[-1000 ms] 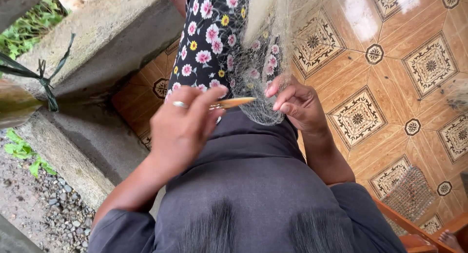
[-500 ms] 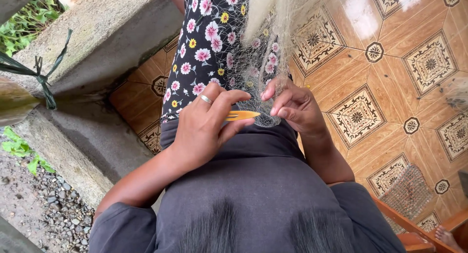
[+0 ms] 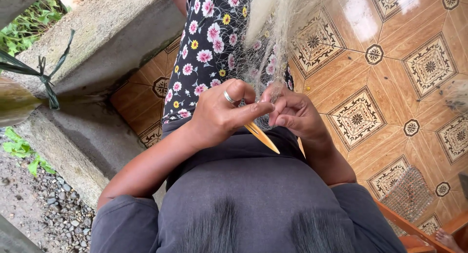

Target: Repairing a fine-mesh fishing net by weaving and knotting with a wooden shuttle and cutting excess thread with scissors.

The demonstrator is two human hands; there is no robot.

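Observation:
My left hand, with a ring on one finger, is closed on a thin yellow netting needle whose free end points down and right toward my body. My right hand touches it fingertip to fingertip and pinches a bunch of fine pale fishing net. The net hangs from above over my lap and across my black floral trousers. Both hands sit just above my dark grey shirt. The needle's front end is hidden between my fingers.
A concrete ledge runs along the left, with a green strap tied near it and gravel below. A patterned orange tile floor spreads to the right. An orange wooden frame and another person's foot sit at bottom right.
My left hand has moved right to meet my right hand. The needle has swung from lying level to pointing down and right.

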